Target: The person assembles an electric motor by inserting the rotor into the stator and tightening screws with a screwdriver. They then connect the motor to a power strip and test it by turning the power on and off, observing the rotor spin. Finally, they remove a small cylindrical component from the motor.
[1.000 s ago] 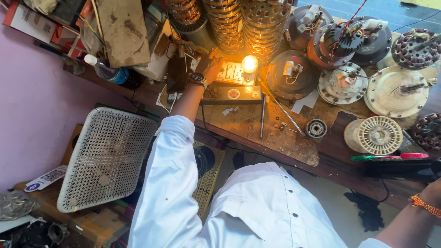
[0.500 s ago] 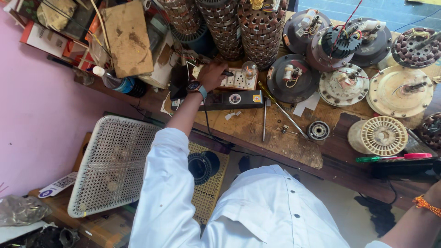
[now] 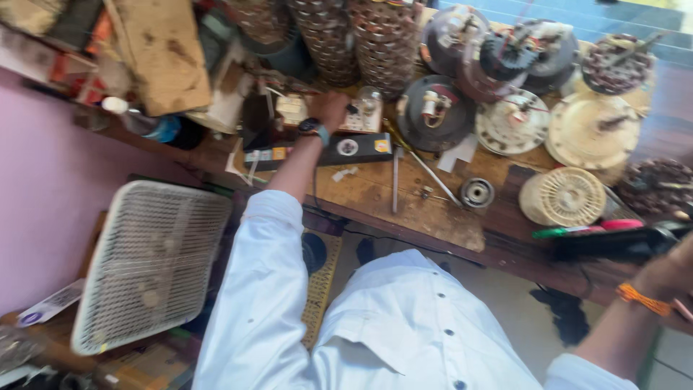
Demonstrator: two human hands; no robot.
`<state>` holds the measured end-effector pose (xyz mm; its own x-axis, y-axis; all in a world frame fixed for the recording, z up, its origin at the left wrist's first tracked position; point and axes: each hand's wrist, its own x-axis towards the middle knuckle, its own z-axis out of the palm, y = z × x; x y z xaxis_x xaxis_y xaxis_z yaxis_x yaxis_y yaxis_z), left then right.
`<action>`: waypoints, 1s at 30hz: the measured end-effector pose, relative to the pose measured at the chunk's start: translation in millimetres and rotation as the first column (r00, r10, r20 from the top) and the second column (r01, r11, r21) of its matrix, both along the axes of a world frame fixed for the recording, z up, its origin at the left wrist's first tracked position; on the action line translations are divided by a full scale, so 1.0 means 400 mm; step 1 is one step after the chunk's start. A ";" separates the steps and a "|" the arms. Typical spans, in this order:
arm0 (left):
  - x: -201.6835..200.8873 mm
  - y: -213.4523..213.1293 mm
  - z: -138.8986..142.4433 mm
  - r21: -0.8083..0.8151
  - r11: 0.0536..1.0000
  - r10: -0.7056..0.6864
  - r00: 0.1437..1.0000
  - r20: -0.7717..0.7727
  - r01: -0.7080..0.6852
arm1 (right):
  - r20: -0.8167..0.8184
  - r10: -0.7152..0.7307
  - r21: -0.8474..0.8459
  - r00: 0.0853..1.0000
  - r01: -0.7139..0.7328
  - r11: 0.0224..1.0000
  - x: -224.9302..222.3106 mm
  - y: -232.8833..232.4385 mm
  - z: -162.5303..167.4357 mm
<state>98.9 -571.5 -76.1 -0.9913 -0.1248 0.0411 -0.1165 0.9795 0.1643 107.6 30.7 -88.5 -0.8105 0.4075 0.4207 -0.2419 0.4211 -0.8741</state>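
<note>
1. The left hand [image 3: 328, 108] reaches across the wooden bench [image 3: 375, 195] to a small white board [image 3: 357, 115] carrying a glass bulb [image 3: 369, 97], set at the back within arm's reach; blur hides whether the fingers grip it.
2. Just in front lies a black box [image 3: 354, 149], laid flat near the bench edge.
3. The right hand [image 3: 668, 274], with an orange wristband, sits low at the right edge; its fingers cannot be made out.
4. Round fan motors [image 3: 433, 112] crowd the back, likely stacked to leave working room.
5. A white fan grille [image 3: 148, 263] leans below.

One head-worn camera looks steeply down from above. It faces the cluttered workbench [image 3: 404, 202], fairly near. No second view.
</note>
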 end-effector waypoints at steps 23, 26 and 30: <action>-0.028 0.072 -0.033 -0.025 0.998 -0.057 0.998 0.027 0.058 | -0.214 0.031 -0.008 0.976 -0.033 0.999 -0.008 -0.010 0.056; -0.024 0.056 -0.035 0.111 0.994 0.011 1.000 -0.016 -0.009 | -0.220 0.032 -0.078 0.975 -0.050 0.996 -0.013 -0.007 0.049; -0.050 0.051 -0.072 0.317 0.929 0.124 0.967 0.224 -0.192 | -0.116 -0.131 0.093 0.985 0.142 0.985 -0.021 0.031 0.025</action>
